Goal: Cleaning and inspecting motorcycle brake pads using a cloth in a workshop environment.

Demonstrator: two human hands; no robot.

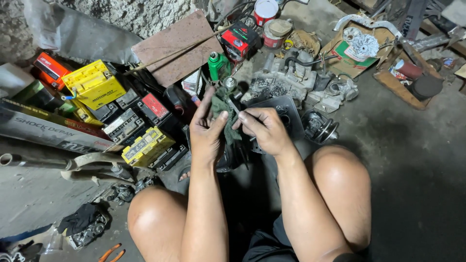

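Note:
I squat on a concrete floor with both knees in view. My left hand (206,131) grips a dark green rag (227,114) wrapped around a small round metal part (230,82) whose shiny end sticks out above the cloth. My right hand (262,130) pinches the rag and the part from the right side, fingers curled. Both hands meet just above a dark engine cover (286,109) lying on the floor. What lies under the rag is mostly hidden.
Several yellow and black batteries (94,85) and boxes are piled on the left. A green bottle (217,65), a red and black box (239,40), tins and grey engine parts (286,77) lie ahead. A brown board (177,46) leans behind. Orange-handled pliers (110,252) lie near my left knee.

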